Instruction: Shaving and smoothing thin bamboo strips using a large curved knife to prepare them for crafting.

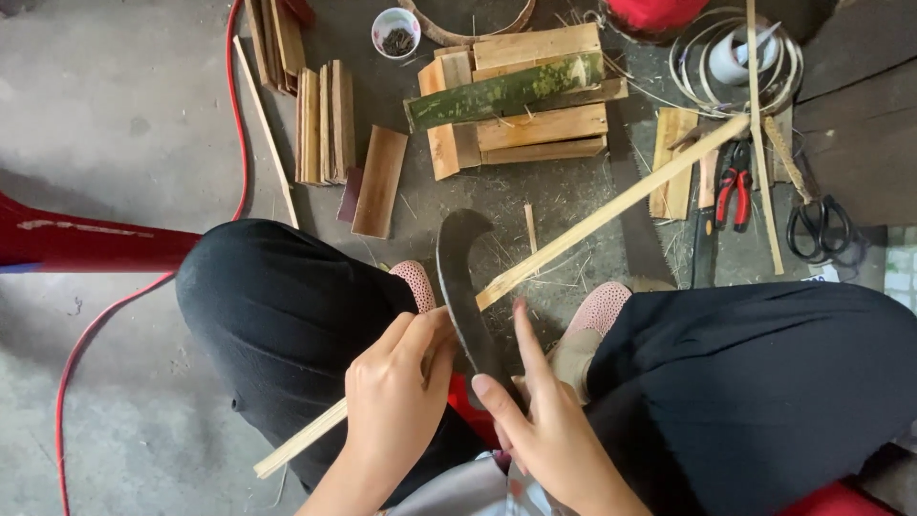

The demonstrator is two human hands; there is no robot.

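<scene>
While the person sits low with knees apart in black trousers, much of what they hold is covered by their own hands. The left hand [396,392] is closed around a long pale bamboo strip [611,208], thumb and fingers curled over it just beside the blade; the strip runs from the lower left, under the hand, up and to the right across the floor. The right hand [544,420] has its fingers stretched out straight against the dark curved knife [461,287], and the handle end of the knife is hidden beneath that palm, so I cannot tell how firmly it is gripped. The blade's hooked tip points away from the person, and the strip meets the blade edge (it looks as if the edge sits in the strip's end, though the contact is too small to be sure of).

Both pink slippers [600,308] peek out between the knees. A red object is cut off at the top edge, and another red thing is cut off at the left.

On the grey concrete floor [115,115], littered with shavings, lie stacked bamboo slats [535,124] with a green piece [501,94] across them, a small cup [395,31] of dark bits, red-handled pliers [734,186], black scissors [817,227], a coil of thin strips [735,57] and a red cable [234,105].
</scene>
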